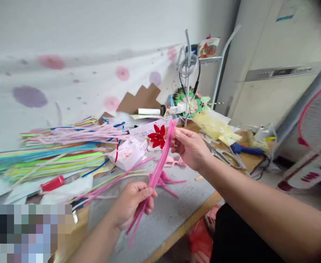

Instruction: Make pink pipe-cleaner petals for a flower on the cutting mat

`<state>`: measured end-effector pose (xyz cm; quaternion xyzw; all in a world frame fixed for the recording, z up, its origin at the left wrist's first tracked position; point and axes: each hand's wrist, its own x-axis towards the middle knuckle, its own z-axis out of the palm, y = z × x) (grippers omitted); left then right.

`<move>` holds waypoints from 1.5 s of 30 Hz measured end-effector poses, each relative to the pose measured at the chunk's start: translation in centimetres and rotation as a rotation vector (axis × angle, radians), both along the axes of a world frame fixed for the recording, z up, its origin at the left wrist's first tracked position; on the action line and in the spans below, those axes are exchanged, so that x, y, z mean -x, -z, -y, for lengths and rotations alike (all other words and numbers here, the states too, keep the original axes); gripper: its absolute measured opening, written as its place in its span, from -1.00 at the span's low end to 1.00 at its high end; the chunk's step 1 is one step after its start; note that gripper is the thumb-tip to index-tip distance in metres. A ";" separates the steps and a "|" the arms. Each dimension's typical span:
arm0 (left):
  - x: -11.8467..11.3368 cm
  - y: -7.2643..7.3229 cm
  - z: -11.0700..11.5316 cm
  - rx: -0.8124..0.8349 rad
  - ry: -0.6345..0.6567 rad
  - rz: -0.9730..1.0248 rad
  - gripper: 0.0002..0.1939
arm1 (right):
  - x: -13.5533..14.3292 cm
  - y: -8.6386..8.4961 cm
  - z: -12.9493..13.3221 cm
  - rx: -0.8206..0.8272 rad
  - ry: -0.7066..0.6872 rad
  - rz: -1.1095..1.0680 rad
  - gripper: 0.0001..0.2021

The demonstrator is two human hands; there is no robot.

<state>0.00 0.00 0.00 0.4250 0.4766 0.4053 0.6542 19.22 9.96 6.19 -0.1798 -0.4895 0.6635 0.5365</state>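
Observation:
A bundle of pink pipe cleaners (160, 164) slants up over the table between my two hands. My left hand (137, 201) is closed round its lower part, and the loose ends stick out below. Near the top end, my right hand (186, 146) pinches the bundle between thumb and fingers. Just behind the bundle lies a red pipe-cleaner flower (157, 136). Pink fuzzy pieces (165, 179) rest on the grey mat (176, 204) behind the bundle, partly covered by it.
Several coloured pipe cleaners (53, 155) are heaped at the left, near a red-handled tool (52, 183). Scissors (228, 159), a blue glue gun (246, 149) and a yellow flower (223, 131) lie at the right. A metal rack (188, 73) stands behind; a fan (313, 146) is far right.

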 end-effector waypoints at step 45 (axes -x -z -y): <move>0.4 0.0 0.3 0.159 0.125 0.101 -0.67 | -0.9 4.2 -0.9 -1.876 0.637 1.148 -0.78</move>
